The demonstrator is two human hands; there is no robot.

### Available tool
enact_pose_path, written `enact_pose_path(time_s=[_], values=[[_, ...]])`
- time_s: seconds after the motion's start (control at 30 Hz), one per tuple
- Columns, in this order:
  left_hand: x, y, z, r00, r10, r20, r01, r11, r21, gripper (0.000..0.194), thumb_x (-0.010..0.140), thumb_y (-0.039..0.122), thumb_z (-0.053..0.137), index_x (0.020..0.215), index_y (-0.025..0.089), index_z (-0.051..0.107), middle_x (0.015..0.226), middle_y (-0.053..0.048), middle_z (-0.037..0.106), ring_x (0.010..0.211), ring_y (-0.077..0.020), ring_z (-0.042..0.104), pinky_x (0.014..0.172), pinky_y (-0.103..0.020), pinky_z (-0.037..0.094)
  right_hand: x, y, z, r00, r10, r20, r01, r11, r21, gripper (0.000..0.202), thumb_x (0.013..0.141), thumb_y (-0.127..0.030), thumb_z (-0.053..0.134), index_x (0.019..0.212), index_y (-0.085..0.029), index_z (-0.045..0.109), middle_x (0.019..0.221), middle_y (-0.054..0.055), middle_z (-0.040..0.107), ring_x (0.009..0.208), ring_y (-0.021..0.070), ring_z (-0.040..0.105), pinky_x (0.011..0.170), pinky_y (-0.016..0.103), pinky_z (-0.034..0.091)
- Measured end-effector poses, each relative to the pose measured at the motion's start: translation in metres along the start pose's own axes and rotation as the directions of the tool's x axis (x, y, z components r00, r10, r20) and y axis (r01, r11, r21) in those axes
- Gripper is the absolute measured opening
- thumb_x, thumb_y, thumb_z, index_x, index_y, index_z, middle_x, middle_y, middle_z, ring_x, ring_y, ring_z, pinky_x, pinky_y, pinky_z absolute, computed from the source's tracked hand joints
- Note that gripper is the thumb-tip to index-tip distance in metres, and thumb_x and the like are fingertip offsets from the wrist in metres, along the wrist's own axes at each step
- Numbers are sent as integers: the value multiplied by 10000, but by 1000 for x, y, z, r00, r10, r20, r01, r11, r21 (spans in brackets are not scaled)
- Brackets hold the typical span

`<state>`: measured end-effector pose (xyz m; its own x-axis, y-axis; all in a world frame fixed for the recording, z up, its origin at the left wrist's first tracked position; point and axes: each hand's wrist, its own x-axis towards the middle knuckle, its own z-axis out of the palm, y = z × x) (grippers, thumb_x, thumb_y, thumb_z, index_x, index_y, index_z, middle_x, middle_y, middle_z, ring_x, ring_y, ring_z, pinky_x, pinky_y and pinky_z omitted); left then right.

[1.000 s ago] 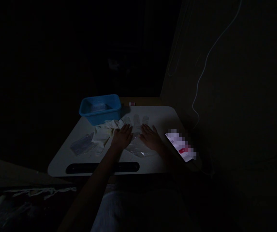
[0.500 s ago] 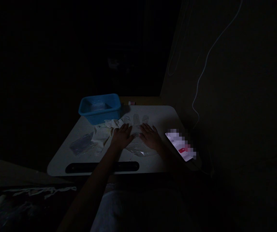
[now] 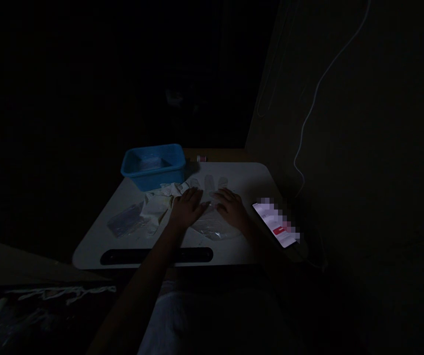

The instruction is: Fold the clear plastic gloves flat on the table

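Note:
A clear plastic glove [image 3: 215, 227] lies spread on the white table, its finger shapes pointing to the far side. My left hand [image 3: 187, 207] rests on its left part, fingers stretched out and thumb pointing right. On the opposite side, my right hand [image 3: 231, 207] touches the film with its fingers apart and slightly bent. The palms' undersides are hidden. Beside my left hand lies a crumpled whitish cloth [image 3: 156, 208], and a flat clear plastic packet [image 3: 126, 221] sits left of that.
A blue plastic basin [image 3: 154, 176] stands at the table's far left corner. A lit phone [image 3: 274, 224] lies along the right edge. The white table [image 3: 96, 241] has a black slot [image 3: 123, 256] at its front. A small container [image 3: 202, 159] sits behind it. A white cable [image 3: 314, 93] hangs right.
My right hand's fingers have bent a little and shifted slightly on the glove. My left hand stays nearly in place, its thumb reaching a little farther right.

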<state>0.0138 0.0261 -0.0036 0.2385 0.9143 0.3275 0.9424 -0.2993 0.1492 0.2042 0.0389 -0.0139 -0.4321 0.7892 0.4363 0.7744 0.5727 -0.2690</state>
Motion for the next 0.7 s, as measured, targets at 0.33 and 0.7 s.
enact_pose_path(time_s=[0.33,0.7], values=[[-19,-1,-11,987,65,-145,-95,972,-215,366,834,262,312,1033,166,604,1045,-93,627,1011,-199,528,909,-369,406,-3,7,-4,976,71,-203,-59,996,67,306,791,-148,424,1028,-187,613,1049,65,634,1005,197,528,916,350,362],[-63,11,-30,872,477,107,-472,879,-68,491,777,83,417,1260,169,435,1307,-101,484,1195,-189,445,967,-366,396,-26,5,-10,968,39,-250,-25,998,60,296,763,-101,420,971,-166,620,943,86,647,913,210,551,849,358,412]])
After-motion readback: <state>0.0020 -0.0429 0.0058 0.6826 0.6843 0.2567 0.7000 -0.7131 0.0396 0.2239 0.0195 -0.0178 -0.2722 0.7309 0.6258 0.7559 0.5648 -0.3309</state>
